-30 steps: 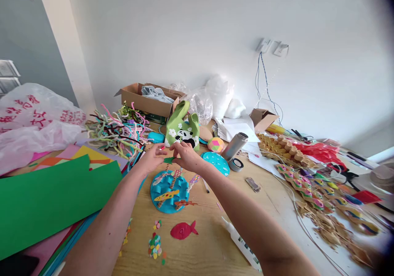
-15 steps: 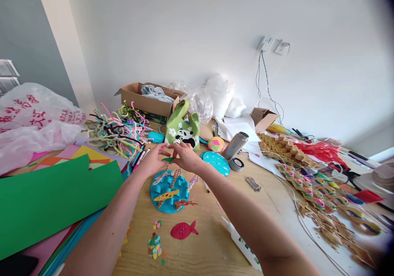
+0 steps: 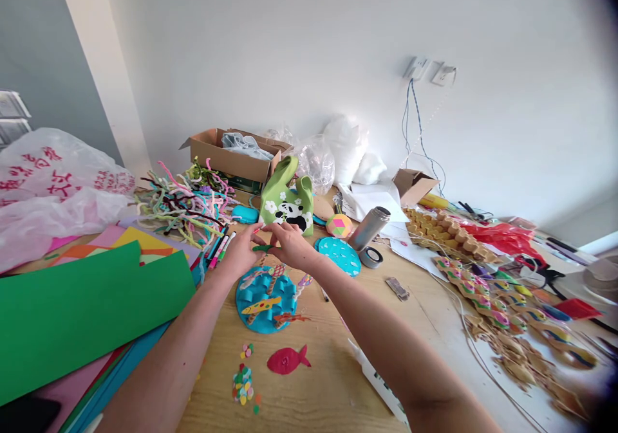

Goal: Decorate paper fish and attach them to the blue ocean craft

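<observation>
My left hand (image 3: 244, 251) and my right hand (image 3: 290, 245) meet above the far edge of a round blue base (image 3: 267, 322). Between their fingertips is a small green piece (image 3: 261, 248), pinched from both sides. The base carries blue paper loops and several paper fish on twisted stems, among them a yellow spotted fish (image 3: 261, 306) and an orange one (image 3: 291, 318). Nearer me, a red paper fish (image 3: 288, 360) lies flat beside a pile of small coloured dots (image 3: 243, 385). A white glue bottle (image 3: 379, 381) lies partly under my right forearm.
Green paper sheets (image 3: 91, 311) cover the left side. Markers (image 3: 222, 249) and pipe cleaners (image 3: 188, 204) lie farther back. Behind my hands stands a green panda bag (image 3: 288, 204); right of it are a metal flask (image 3: 369, 228), a tape roll (image 3: 371, 257) and a blue disc (image 3: 338, 256).
The green piece between my fingertips has shifted slightly and looks narrower. Both hands have stayed almost in place above the base.
</observation>
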A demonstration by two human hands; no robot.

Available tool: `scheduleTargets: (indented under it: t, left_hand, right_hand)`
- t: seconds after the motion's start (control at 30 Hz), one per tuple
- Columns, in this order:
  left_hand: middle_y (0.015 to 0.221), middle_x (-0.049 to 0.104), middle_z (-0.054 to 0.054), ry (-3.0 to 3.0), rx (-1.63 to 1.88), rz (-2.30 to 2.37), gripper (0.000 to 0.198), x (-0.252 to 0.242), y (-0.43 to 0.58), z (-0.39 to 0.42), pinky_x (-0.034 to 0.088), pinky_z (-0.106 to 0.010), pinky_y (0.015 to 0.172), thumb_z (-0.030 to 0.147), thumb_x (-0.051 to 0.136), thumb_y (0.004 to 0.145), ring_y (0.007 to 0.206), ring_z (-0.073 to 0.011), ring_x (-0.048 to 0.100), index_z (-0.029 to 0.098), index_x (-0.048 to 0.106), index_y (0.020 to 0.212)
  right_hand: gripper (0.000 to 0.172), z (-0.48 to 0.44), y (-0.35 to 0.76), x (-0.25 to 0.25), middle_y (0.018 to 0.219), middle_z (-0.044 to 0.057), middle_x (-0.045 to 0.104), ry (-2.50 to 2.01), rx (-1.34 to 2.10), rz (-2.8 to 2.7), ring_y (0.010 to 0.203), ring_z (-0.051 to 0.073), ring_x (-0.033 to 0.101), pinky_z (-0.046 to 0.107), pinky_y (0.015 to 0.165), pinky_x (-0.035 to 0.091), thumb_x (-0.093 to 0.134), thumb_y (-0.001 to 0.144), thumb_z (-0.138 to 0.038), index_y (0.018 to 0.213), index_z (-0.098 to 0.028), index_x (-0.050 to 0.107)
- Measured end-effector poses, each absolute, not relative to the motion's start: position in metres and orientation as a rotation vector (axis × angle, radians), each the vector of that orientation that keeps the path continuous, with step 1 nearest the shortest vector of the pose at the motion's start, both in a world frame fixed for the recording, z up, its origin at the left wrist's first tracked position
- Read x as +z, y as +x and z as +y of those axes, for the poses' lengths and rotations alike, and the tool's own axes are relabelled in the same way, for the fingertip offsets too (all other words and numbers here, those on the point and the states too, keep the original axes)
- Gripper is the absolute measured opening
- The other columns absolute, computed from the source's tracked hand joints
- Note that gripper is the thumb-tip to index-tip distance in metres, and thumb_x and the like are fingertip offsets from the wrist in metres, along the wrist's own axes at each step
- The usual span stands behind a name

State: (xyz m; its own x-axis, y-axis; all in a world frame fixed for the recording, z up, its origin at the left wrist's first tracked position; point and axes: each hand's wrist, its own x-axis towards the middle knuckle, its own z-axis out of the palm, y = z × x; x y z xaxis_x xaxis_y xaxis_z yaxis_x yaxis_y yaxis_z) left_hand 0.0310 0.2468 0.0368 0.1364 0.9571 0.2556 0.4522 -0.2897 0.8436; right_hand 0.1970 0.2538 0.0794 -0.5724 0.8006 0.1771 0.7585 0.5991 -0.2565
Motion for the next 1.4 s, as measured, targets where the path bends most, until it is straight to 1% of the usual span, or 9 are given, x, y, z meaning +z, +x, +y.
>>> scheduleTargets:
  t: [0.13, 0.37, 0.6, 0.8, 0.97, 1.13, 1.4]
  left_hand:
    - [0.091, 0.075, -0.004, 1.829, 1.074, 1.372, 0.069, 0.039, 0.033, 0.245, 0.052, -0.037, 0.088, 0.002, 0.070, 0.064, 0.094, -0.0253, 0.071, 0.016, 0.053, 0.130]
    - [0.086, 0.075, -0.003, 1.843, 1.100, 1.392, 0.063, 0.037, 0.032, 0.245, 0.052, -0.036, 0.085, 0.005, 0.068, 0.067, 0.088, -0.0238, 0.071, 0.017, 0.055, 0.128]
    - [0.087, 0.074, -0.002, 1.842, 1.117, 1.335, 0.065, 0.035, 0.033, 0.245, 0.052, -0.033, 0.079, 0.004, 0.067, 0.065, 0.086, -0.0225, 0.071, 0.019, 0.054, 0.127]
    - [0.086, 0.073, -0.002, 1.796, 1.133, 1.325, 0.073, 0.028, 0.034, 0.248, 0.051, -0.035, 0.081, 0.007, 0.067, 0.067, 0.086, -0.0224, 0.070, 0.018, 0.045, 0.136]
    - [0.087, 0.072, -0.003, 1.801, 1.108, 1.322, 0.073, 0.027, 0.034, 0.249, 0.051, -0.035, 0.081, 0.005, 0.066, 0.067, 0.086, -0.0219, 0.069, 0.016, 0.046, 0.136]
    - [0.084, 0.070, -0.001, 1.822, 1.143, 1.307, 0.075, 0.025, 0.033, 0.250, 0.051, -0.036, 0.085, 0.004, 0.066, 0.065, 0.089, -0.0217, 0.068, 0.018, 0.046, 0.136]
    - [0.081, 0.068, 0.000, 1.856, 1.142, 1.308, 0.077, 0.020, 0.032, 0.252, 0.051, -0.036, 0.087, 0.005, 0.065, 0.067, 0.087, -0.0207, 0.068, 0.018, 0.042, 0.139]
  right_hand:
    - [0.050, 0.254, 0.197, 0.079, 0.090, 0.003, 0.071, -1.285, 0.222, -2.555, 0.102, 0.025, 0.054, 0.037, 0.087, 0.030, 0.070, 0.080, -0.010, 0.125, -0.019, 0.050]
    - [0.052, 0.253, 0.197, 0.082, 0.092, 0.003, 0.071, -1.304, 0.240, -2.570, 0.102, 0.025, 0.053, 0.038, 0.088, 0.031, 0.070, 0.081, -0.010, 0.127, -0.021, 0.049]
    - [0.053, 0.253, 0.197, 0.081, 0.091, 0.002, 0.070, -1.295, 0.230, -2.568, 0.100, 0.024, 0.053, 0.038, 0.088, 0.030, 0.068, 0.081, -0.009, 0.129, -0.021, 0.049]
    - [0.054, 0.252, 0.197, 0.082, 0.092, 0.003, 0.071, -1.302, 0.244, -2.566, 0.100, 0.024, 0.052, 0.038, 0.089, 0.030, 0.069, 0.080, -0.008, 0.129, -0.020, 0.049]
    - [0.056, 0.253, 0.196, 0.082, 0.093, 0.003, 0.071, -1.294, 0.246, -2.568, 0.100, 0.024, 0.052, 0.038, 0.090, 0.030, 0.067, 0.080, -0.007, 0.131, -0.018, 0.048]
    - [0.057, 0.254, 0.196, 0.080, 0.097, 0.003, 0.072, -1.275, 0.254, -2.571, 0.101, 0.025, 0.051, 0.038, 0.090, 0.030, 0.065, 0.079, -0.004, 0.131, -0.017, 0.047]
    - [0.063, 0.255, 0.196, 0.075, 0.096, 0.003, 0.072, -1.252, 0.240, -2.548, 0.101, 0.024, 0.051, 0.037, 0.089, 0.030, 0.066, 0.078, -0.004, 0.135, -0.020, 0.045]
